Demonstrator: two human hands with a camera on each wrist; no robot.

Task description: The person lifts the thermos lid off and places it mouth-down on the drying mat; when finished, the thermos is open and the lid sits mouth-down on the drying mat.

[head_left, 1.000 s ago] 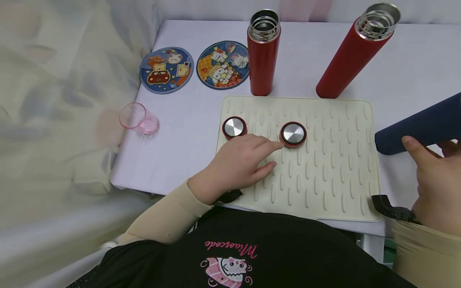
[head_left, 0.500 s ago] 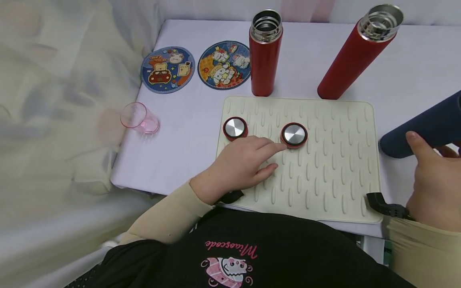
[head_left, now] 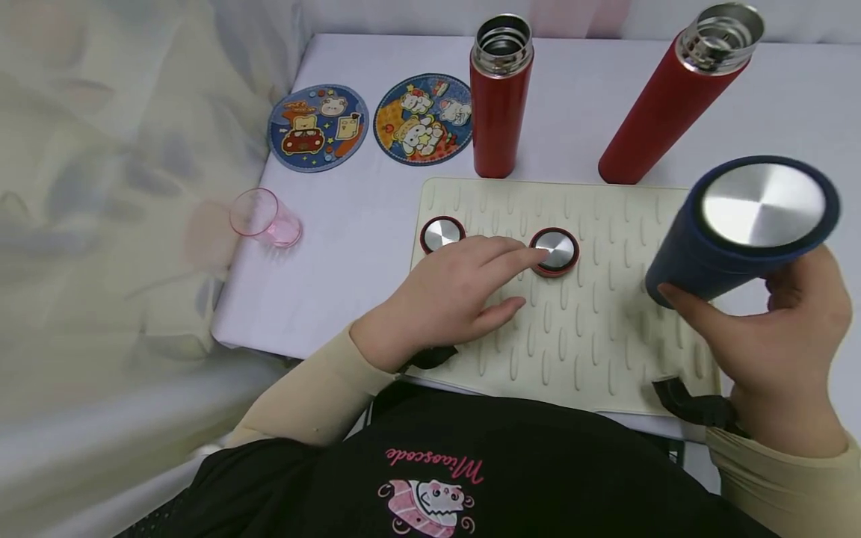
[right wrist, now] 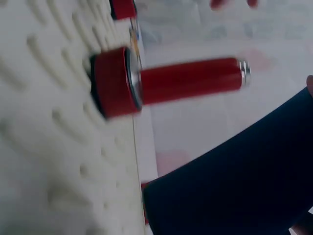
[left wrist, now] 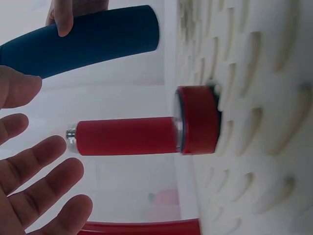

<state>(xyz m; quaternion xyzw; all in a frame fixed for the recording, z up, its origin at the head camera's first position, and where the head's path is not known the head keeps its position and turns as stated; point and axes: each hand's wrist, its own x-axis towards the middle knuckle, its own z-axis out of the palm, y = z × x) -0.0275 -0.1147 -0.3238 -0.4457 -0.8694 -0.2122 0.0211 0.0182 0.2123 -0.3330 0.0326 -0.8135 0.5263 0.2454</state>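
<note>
Just behind mat [head_left: 578, 336], red flasks [head_left: 499, 119]; over it, blue flask [head_left: 729, 232].

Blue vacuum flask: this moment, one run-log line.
right hand: holds lidded blue vacuum flask above mat | left hand: hovers over mat | red lids: on mat | red vacuum flasks: lidless

Two round coasters with cartoon prints lie side by side, just apart, toward the far left of a white-covered table [head_left: 350, 224]. The left coaster [head_left: 319, 128] shows a red car on blue; the right coaster [head_left: 420, 119] bears pale animal figures on orange and blue. A clear pink glass [head_left: 269, 219] stands nearer the table's left edge, beside a pale patterned curtain [head_left: 101, 261] with grey and pinkish patches.
</note>
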